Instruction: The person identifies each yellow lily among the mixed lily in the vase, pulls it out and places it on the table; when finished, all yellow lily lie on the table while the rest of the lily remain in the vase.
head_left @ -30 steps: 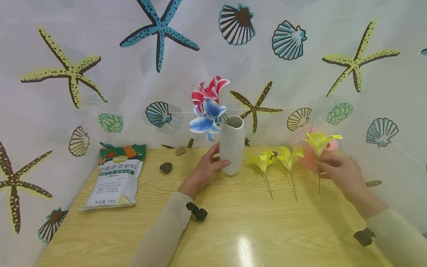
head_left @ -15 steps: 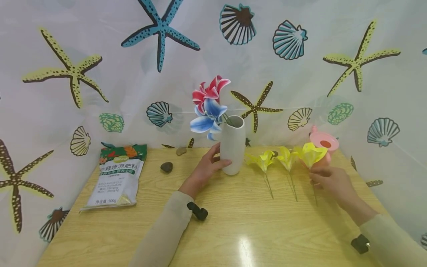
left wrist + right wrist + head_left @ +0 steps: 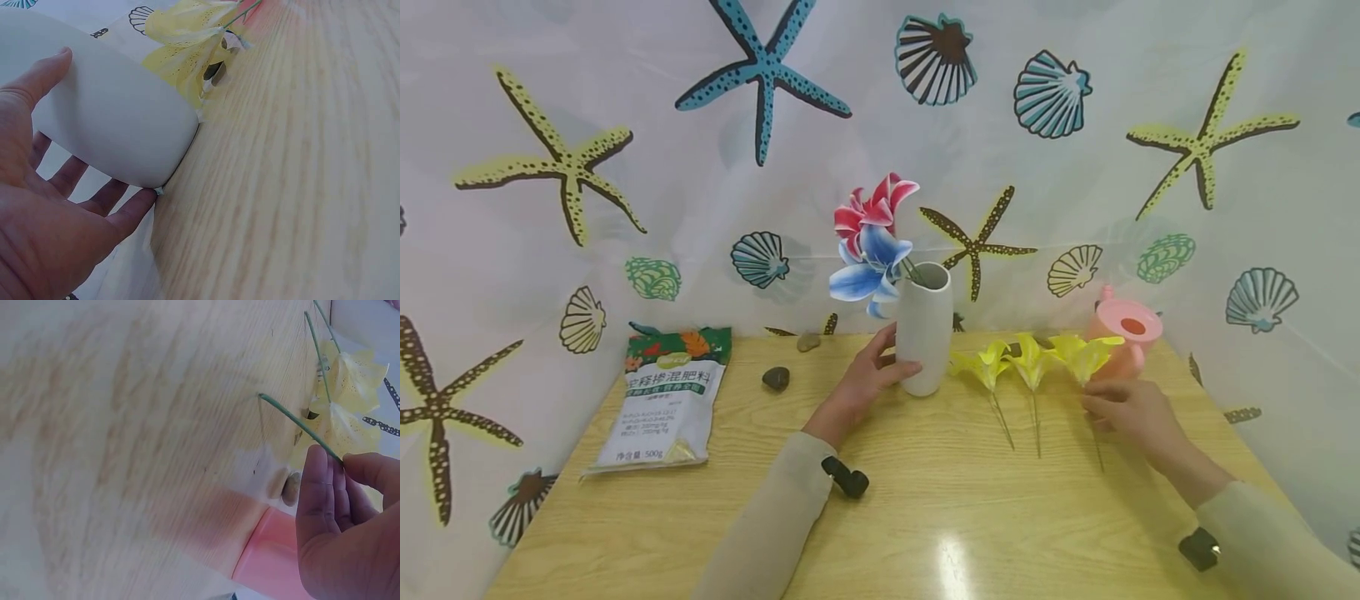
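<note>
A white vase (image 3: 923,342) stands upright on the table with a red-pink lily (image 3: 874,208) and a blue lily (image 3: 871,268) leaning out over its left side. Low on the vase, my left hand (image 3: 867,379) holds it, thumb at the front and fingers round the back, as the left wrist view also shows. My right hand (image 3: 1131,412) pinches the green stem (image 3: 300,425) of a yellow lily (image 3: 1082,357) just under the bloom. Beside it, two more yellow lilies, a middle one (image 3: 1032,360) and a left one (image 3: 985,363), lie on the table.
Behind my right hand stands a pink watering can (image 3: 1127,329). A white and green fertilizer bag (image 3: 662,400) lies at the left. A dark stone (image 3: 775,378) and a smaller stone (image 3: 808,342) sit left of the vase. A patterned cloth hangs behind the table (image 3: 880,533).
My right hand has moved left and down with its yellow lily, toward the other two. The middle yellow lily has shifted left. My left hand stays on the vase.
</note>
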Demonstrator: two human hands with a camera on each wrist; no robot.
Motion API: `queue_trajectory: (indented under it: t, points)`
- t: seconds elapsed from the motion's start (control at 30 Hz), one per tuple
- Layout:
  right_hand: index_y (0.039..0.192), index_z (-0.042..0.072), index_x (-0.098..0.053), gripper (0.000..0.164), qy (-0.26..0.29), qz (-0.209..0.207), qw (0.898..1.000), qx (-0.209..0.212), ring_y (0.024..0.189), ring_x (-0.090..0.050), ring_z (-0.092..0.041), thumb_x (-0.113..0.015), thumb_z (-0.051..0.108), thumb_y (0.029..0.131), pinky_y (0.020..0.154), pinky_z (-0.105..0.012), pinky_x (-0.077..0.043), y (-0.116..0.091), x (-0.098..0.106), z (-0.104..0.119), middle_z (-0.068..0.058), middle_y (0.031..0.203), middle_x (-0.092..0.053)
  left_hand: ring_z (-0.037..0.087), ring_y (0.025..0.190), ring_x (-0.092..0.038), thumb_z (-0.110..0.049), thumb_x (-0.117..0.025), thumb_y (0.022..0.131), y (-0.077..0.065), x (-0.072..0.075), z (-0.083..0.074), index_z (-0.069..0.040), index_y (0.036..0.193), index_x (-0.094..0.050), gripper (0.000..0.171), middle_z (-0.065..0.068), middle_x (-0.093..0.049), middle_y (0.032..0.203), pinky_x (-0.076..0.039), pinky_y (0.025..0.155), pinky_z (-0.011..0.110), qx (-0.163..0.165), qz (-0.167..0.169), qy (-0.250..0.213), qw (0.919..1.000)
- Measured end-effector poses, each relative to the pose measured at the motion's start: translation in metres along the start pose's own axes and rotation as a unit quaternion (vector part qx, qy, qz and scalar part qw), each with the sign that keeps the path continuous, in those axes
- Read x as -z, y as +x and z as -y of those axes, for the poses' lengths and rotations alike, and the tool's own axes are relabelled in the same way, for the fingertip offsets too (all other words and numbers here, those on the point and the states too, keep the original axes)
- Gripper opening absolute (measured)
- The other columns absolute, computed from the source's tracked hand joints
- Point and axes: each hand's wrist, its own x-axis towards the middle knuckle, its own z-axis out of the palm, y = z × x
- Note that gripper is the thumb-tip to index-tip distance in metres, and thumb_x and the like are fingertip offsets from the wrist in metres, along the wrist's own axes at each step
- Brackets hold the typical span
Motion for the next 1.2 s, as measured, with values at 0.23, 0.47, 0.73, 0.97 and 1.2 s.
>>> queue_trajectory:
  t: [0.23, 0.47, 0.73, 0.97, 1.2]
  points:
    - [0.139, -0.013, -0.070, 0.043, -0.017, 0.005, 1.000, -0.013, 0.089, -0.077, -0.015, -0.069, 0.021, 0.112, 0.074, -0.025, -0.066, 0.001, 0.004, -0.010, -0.026, 0.119, -0.081, 0.039, 0.158, -0.052, -0.035, -0.084, 0.102, 0.000, -0.001, -0.002, -0.043, 0.170, -0.042, 0.080, 0.003, -0.048, 0.174, -0.041, 0.133, 0.064, -0.007, -0.001, 0.005, 1.0000]
    - [0.139, -0.014, -0.069, 0.045, -0.003, 0.015, 1.000, -0.027, 0.085, -0.077, -0.011, -0.072, 0.019, 0.109, 0.075, -0.025, -0.067, 0.003, 0.003, -0.014, -0.019, 0.113, -0.083, 0.039, 0.160, -0.050, -0.037, -0.084, 0.102, -0.001, 0.000, 0.000, -0.045, 0.169, -0.042, 0.079, 0.001, -0.047, 0.173, -0.038, 0.134, 0.064, -0.001, 0.000, 0.002, 1.0000]
    - [0.141, -0.019, -0.064, 0.048, 0.056, 0.015, 0.997, -0.048, 0.086, -0.079, -0.008, -0.073, 0.015, 0.108, 0.079, -0.030, -0.070, 0.004, 0.001, -0.016, -0.019, 0.117, -0.083, 0.038, 0.159, -0.050, -0.038, -0.084, 0.102, -0.002, -0.001, 0.000, -0.047, 0.168, -0.042, 0.079, 0.000, -0.047, 0.174, -0.039, 0.134, 0.064, 0.001, -0.002, 0.006, 1.0000]
    - [0.140, -0.020, -0.064, 0.047, 0.077, 0.012, 0.996, -0.045, 0.084, -0.078, -0.004, -0.073, 0.012, 0.108, 0.079, -0.028, -0.070, 0.003, -0.001, -0.014, -0.014, 0.113, -0.084, 0.038, 0.160, -0.050, -0.038, -0.083, 0.102, -0.003, -0.002, -0.003, -0.047, 0.168, -0.042, 0.078, -0.001, -0.047, 0.173, -0.039, 0.134, 0.064, 0.003, -0.005, 0.005, 1.0000]
    - [0.143, -0.020, -0.062, 0.050, 0.076, 0.013, 0.996, -0.052, 0.084, -0.080, -0.006, -0.072, 0.015, 0.109, 0.079, -0.029, -0.070, 0.003, -0.001, -0.015, -0.020, 0.119, -0.083, 0.038, 0.161, -0.048, -0.036, -0.083, 0.103, -0.003, -0.002, -0.003, -0.044, 0.170, -0.041, 0.080, 0.000, -0.046, 0.175, -0.038, 0.135, 0.064, 0.004, 0.000, 0.001, 1.0000]
